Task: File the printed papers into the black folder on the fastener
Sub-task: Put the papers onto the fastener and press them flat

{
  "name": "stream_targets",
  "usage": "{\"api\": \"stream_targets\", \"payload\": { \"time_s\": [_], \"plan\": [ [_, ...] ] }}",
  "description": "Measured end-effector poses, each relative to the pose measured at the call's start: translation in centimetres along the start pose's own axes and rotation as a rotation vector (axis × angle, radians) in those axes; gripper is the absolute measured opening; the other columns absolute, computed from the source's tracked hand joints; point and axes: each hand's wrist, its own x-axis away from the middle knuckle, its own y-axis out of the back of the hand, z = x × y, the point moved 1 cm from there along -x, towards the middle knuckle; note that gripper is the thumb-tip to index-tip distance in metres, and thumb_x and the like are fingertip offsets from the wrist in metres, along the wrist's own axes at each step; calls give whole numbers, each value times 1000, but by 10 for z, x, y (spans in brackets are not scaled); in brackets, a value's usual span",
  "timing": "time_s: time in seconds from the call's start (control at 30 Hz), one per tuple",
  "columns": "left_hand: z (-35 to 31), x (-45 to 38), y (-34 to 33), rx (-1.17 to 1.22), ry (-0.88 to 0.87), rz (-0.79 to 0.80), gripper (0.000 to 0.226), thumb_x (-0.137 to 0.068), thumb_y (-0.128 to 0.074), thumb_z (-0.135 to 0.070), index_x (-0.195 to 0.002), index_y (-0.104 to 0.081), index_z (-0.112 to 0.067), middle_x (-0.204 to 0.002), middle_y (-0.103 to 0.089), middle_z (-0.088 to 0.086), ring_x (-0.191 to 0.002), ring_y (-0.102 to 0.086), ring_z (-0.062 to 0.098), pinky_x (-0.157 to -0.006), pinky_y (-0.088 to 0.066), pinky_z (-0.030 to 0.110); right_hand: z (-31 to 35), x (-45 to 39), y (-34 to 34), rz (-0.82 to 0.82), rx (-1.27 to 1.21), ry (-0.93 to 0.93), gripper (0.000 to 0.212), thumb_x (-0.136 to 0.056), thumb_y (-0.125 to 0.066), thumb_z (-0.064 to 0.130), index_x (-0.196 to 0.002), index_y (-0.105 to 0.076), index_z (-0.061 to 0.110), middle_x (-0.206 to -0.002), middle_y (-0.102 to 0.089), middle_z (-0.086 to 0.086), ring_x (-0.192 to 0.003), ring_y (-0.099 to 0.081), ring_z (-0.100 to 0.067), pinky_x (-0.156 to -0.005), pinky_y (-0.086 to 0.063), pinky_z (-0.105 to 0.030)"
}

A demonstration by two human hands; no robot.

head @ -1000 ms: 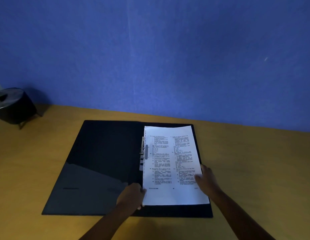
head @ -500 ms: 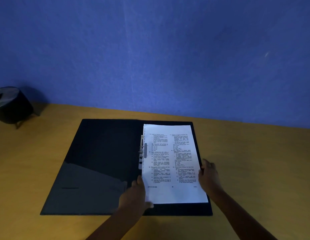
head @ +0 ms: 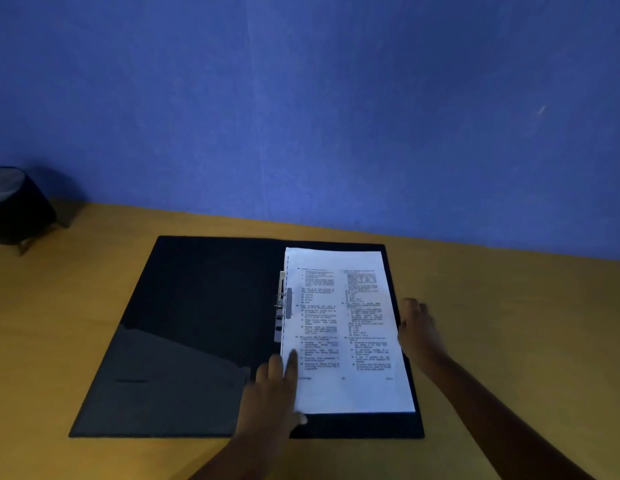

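The black folder [head: 197, 323] lies open and flat on the yellow table. A stack of printed papers [head: 346, 327] rests on its right half, with the metal fastener [head: 280, 306] showing along the papers' left edge. My left hand [head: 274, 393] lies flat at the papers' lower left corner, fingers stretched onto the sheet's edge. My right hand [head: 419, 330] is at the papers' right edge, fingers spread, touching the edge or just beside it. Neither hand grips anything.
A dark round object on small legs [head: 14, 206] stands at the far left of the table [head: 509, 323]. A blue wall [head: 301, 116] rises right behind the table's back edge.
My left hand has slid up along the papers' left edge with fingers stretched. My right hand has come off the sheet and moved up to its right edge. The papers have barely moved.
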Motion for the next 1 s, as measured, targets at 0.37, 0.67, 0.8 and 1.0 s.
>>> {"api": "stream_targets", "payload": {
  "time_s": [0.37,0.67,0.8,1.0],
  "plan": [
    [-9,-9,3,-58,-171,-9,103,-52,-75,-63,-139,-37,-21,-112,-53,13,-94,-56,27,-80,-48,41,98,-98,-3,57,279,331,79,-82,-48,-9,-148,-13,16,-153,-27,-11,-140,-24,-30,-112,-29,-42],
    [-6,-14,-9,17,-151,-30,96,-65,-69,-59,-143,-25,-25,-120,-47,11,-104,-52,25,-88,-41,41,106,-119,-27,299,518,392,83,-85,-46,-5,-149,0,20,-155,-22,-11,-145,-15,-27,-117,-8,-56],
    [-5,-14,-20,43,-128,16,89,-80,-57,-53,-146,-5,-25,-133,-34,10,-117,-40,24,-99,-30,39,100,-118,-28,291,537,433,85,-84,-48,-5,-149,0,21,-157,-15,-7,-146,-10,-23,-117,-3,-56],
    [0,-6,-1,27,-199,-157,98,-55,-61,-78,-133,-48,-19,-101,-59,1,-88,-61,16,-77,-51,32,89,-109,-8,87,42,348,72,-86,-41,-8,-148,-16,19,-156,-23,-8,-139,-32,-27,-108,-36,-39]
  ]
}}
